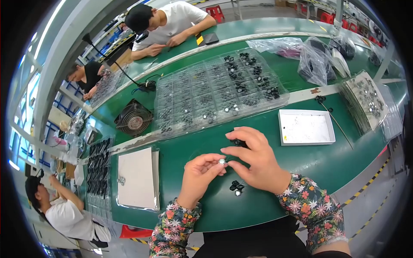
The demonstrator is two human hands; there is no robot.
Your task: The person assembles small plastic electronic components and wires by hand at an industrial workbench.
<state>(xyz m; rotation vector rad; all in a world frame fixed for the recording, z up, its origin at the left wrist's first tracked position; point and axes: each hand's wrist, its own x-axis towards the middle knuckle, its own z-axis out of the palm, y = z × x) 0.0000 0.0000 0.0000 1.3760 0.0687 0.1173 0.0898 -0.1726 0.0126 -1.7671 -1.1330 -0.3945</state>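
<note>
My left hand (200, 175) is closed, pinching a small round silvery piece (222, 161) between thumb and fingertips. Just to its right is my right hand (257, 160), fingers apart and curved, its thumb tip close beside the silvery piece. A small black part (238, 142) shows between the right hand's fingers; whether they grip it or it lies on the table beyond cannot be made out. Nearer to me, another black part with a silvery round end (237, 188) lies on the green table (266, 206). Floral sleeves cover both my forearms.
Beyond my hands lies a clear compartment tray (202, 92) of small parts. A white box (306, 127) and stacked sheets (365, 103) stand right; a pale board (137, 178), a tray of black parts (98, 167) and a fan (134, 118) left. A co-worker (170, 28) sits opposite.
</note>
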